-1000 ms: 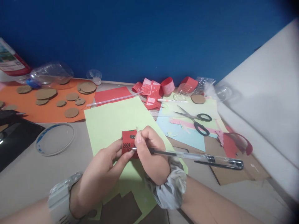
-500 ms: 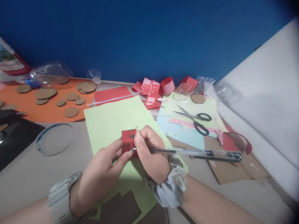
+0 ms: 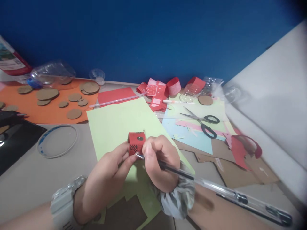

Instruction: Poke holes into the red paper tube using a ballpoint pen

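Between the thumb and fingers of my left hand (image 3: 114, 166) is a small red paper ring (image 3: 136, 139) with black drawn patterns. My right hand (image 3: 161, 161) is closed round a clear-barrelled pen (image 3: 213, 185), whose metal tip lies at the ring's lower front, close to my left thumb. The pen's back end slopes down to the right, over my right forearm. Part of the ring's right side is hidden behind my right fingers. Both hands are above a pale green paper sheet (image 3: 115, 118).
Scissors (image 3: 201, 119) lie on coloured paper at the right, near cardboard pieces (image 3: 247, 172). Red paper rolls (image 3: 174, 85) stand along the blue wall. Cardboard discs (image 3: 74, 113) lie on an orange sheet (image 3: 55, 111) at the left, with a plastic bottle (image 3: 52, 75) behind and a clear ring (image 3: 57, 142) in front.
The pen has tilted, its back end swinging down and to the right. My right hand and the red ring have shifted slightly right in view.
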A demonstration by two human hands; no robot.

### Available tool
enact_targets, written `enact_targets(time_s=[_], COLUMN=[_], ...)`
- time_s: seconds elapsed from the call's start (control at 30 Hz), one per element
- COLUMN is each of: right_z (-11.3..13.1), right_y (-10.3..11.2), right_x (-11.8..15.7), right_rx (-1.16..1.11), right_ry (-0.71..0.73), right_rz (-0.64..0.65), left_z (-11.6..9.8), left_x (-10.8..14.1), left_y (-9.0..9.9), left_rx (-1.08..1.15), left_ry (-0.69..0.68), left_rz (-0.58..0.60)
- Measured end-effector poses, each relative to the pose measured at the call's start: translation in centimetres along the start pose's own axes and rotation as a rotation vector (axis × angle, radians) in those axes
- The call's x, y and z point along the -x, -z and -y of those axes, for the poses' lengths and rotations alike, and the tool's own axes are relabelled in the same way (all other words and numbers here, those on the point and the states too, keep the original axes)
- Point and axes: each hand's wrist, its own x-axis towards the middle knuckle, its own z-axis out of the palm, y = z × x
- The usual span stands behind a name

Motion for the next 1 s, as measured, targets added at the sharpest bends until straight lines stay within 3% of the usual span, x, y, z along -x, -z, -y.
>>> enact_targets(time_s=[0.27, 1.0], right_z=[0.13, -0.08], right_y=[0.02, -0.17], right_x=[-0.30, -0.42], right_rx=[0.081, 0.083], right_ry=[-0.085, -0.184], right_rz=[0.069, 0.066], left_z=[0.02, -0.03], left_x=[-0.09, -0.05], left_y=[-0.11, 0.01], left_rx=[0.019, -0.018], left_ry=[0.012, -0.008], left_rz=[0.005, 0.000])
